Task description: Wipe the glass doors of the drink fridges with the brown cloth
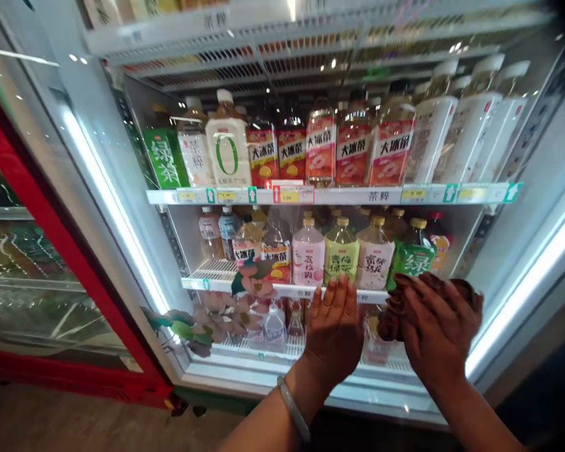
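A glass door with flower decals stands in front of shelves of bottled drinks. My left hand, a bangle on its wrist, lies flat against the glass at lower centre, fingers pointing up and nothing visible in it. To its right, my right hand presses a bunched dark brown cloth on the glass. The cloth shows above and left of the fingers, in front of a green bottle. Just above my left fingertips, behind the glass, is a yellow-green bottle.
Tea bottles line the upper shelf, with price tags along its edge. A bright light strip runs down the left side. Further left is another cooler with a red frame. Brown floor shows at the lower left.
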The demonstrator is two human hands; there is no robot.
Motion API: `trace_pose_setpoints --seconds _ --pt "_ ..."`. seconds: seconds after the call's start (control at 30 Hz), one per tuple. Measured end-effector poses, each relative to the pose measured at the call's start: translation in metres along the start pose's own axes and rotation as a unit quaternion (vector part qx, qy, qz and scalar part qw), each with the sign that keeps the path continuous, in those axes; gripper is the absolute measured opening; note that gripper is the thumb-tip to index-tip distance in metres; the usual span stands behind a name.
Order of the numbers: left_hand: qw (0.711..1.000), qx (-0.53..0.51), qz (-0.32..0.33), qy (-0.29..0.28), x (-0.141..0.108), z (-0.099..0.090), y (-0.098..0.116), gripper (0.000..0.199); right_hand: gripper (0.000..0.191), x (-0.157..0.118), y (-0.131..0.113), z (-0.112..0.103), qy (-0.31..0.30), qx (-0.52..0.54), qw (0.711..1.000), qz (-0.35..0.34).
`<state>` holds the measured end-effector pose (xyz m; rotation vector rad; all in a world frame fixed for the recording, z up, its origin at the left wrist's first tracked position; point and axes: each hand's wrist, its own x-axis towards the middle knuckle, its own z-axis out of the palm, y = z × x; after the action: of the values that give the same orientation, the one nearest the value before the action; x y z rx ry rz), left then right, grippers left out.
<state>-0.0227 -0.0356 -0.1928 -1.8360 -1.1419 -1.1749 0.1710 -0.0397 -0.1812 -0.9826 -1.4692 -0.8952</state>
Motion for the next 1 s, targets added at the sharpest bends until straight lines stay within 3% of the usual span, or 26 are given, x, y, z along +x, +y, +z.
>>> trace_pose_setpoints --seconds 0.13,0.23,0.3,0.43,0.5,0.57,0.67,0.77,0.87,1.0 --pt "0.999 -0.007 -0.018 0.05 0.02 -0.011 -0.016 0.075 0.059 0.056 -0.041 0.018 0.035 0.009 0.999 0.007" --pt "0.999 -0.004 -0.013 0.051 0.027 -0.017 -0.028 0.085 0.067 0.058 -0.068 0.03 0.019 0.056 0.995 -0.077" --pt "0.999 -0.002 -0.008 0.04 0.024 -0.02 -0.033 0.088 0.066 0.043 -0.069 0.033 0.014 0.065 0.991 -0.112" --pt "0.999 0.002 0.011 0.036 0.02 -0.027 -0.044 0.089 0.063 0.032 -0.04 0.024 0.024 0.023 0.987 -0.16" --pt "0.999 0.013 0.001 0.052 0.026 -0.033 -0.052 0.09 0.068 0.056 -0.028 0.019 0.024 0.024 0.991 -0.13" --pt "0.997 0.022 -0.012 0.072 0.042 -0.041 -0.063 0.09 0.069 0.1 -0.029 0.017 0.026 0.034 0.997 -0.071" --pt "0.995 0.017 -0.02 0.099 0.075 -0.053 -0.08 0.089 0.056 0.172 -0.054 0.024 0.074 0.029 0.996 -0.029" --pt "0.994 0.014 -0.013 0.104 0.105 -0.063 -0.098 0.09 0.053 0.21 -0.091 0.037 0.068 0.031 0.994 -0.084" --pt "0.994 0.03 0.007 0.101 0.119 -0.072 -0.114 0.09 0.043 0.2 -0.117 0.045 0.041 0.044 0.983 -0.175" --pt "0.994 0.056 0.035 0.09 0.118 -0.081 -0.132 0.088 0.037 0.169 -0.115 0.042 0.021 0.04 0.961 -0.272"
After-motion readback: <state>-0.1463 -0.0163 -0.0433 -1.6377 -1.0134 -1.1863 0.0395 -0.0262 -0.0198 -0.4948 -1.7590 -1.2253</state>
